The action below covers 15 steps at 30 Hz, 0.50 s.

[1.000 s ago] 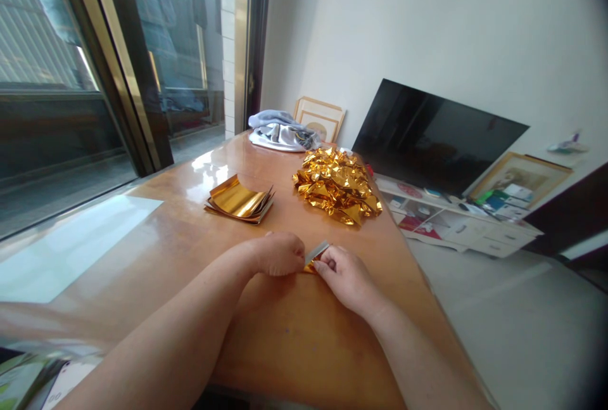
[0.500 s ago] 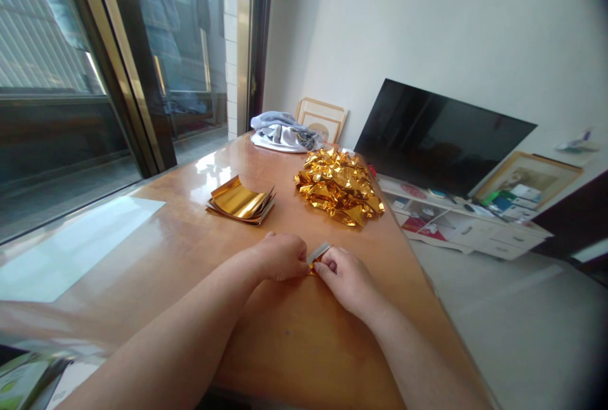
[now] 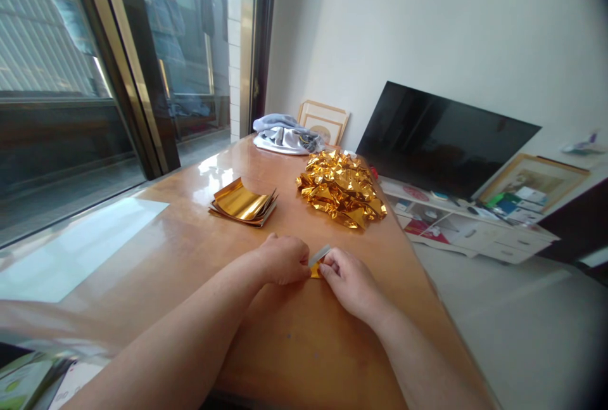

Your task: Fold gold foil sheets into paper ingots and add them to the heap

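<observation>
Between my hands, low over the wooden table (image 3: 285,334), is a small piece of gold foil paper (image 3: 316,269) with a pale grey strip along its far edge. My left hand (image 3: 285,260) is closed on the paper's left side, knuckles up. On the right side my right hand (image 3: 342,274) pinches it between thumb and curled fingers. Much of the paper is hidden by the fingers. Beyond my left hand lies a stack of gold foil sheets (image 3: 242,202), curling at the edges. A heap of folded gold foil pieces (image 3: 342,188) sits beyond my right hand.
Folded cloth (image 3: 287,134) and a picture frame (image 3: 323,120) are at the table's far end. A pale sheet (image 3: 85,248) lies at the left by the glass door. Right of the table edge stand a television (image 3: 446,137) and a white cabinet (image 3: 479,232).
The view has shifted slightly. Both hands stay on the gold foil paper, and a little more of its gold face shows between the fingers now.
</observation>
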{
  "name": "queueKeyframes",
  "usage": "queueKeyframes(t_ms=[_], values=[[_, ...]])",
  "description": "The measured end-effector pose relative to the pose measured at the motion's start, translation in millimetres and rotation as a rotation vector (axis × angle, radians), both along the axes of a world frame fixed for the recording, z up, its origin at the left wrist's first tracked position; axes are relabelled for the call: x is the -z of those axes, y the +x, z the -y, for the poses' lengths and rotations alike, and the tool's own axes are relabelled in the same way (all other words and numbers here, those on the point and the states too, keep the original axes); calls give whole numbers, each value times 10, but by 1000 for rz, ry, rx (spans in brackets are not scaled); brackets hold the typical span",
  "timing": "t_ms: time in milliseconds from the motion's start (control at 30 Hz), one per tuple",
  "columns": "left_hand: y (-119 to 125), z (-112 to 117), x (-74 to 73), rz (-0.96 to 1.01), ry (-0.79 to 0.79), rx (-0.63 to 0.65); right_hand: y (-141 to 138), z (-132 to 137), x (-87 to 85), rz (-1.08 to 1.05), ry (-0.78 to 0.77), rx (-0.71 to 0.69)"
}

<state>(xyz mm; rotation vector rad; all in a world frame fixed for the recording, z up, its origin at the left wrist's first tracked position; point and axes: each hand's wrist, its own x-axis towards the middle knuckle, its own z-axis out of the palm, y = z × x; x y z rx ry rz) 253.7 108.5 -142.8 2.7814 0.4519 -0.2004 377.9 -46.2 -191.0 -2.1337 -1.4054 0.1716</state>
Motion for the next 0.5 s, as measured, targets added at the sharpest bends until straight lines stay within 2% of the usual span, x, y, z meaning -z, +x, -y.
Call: queueKeyframes(t_ms=[500], values=[[-26,39,1,93,-16,64,-3,-18,28,34,-16,24]])
